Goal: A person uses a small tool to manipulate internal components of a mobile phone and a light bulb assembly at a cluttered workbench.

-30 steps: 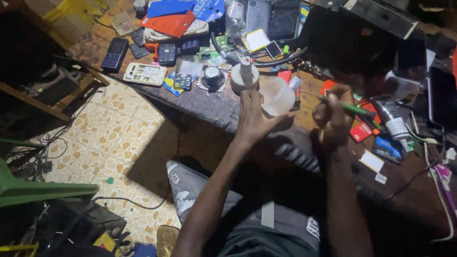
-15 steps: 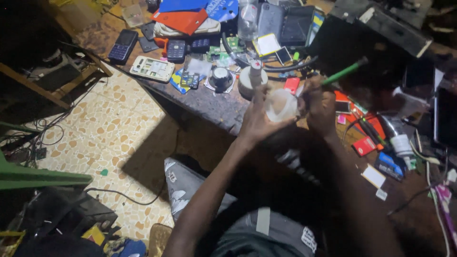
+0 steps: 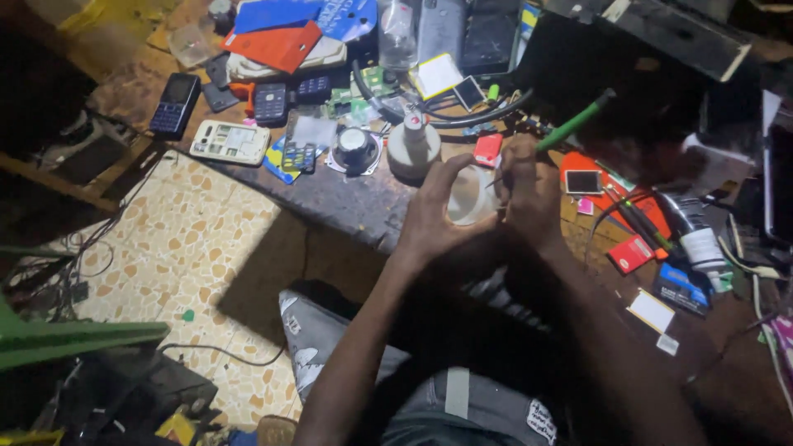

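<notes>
Both hands meet above the worktop [image 3: 347, 206] edge: left hand [image 3: 434, 219] fingers wrap a white dome-shaped cover [image 3: 471, 196], mouth turned toward the tool for access. Right hand [image 3: 529, 194] fingers clench a green-handled screwdriver [image 3: 574, 124], tip angled into the cover; white base [image 3: 413, 144] stands just behind.

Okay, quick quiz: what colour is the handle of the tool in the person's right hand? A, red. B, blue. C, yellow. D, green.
D. The right hand grips a tool with a green handle that sticks up and to the right, its tip pointing into the white round part held by the left hand.
</notes>
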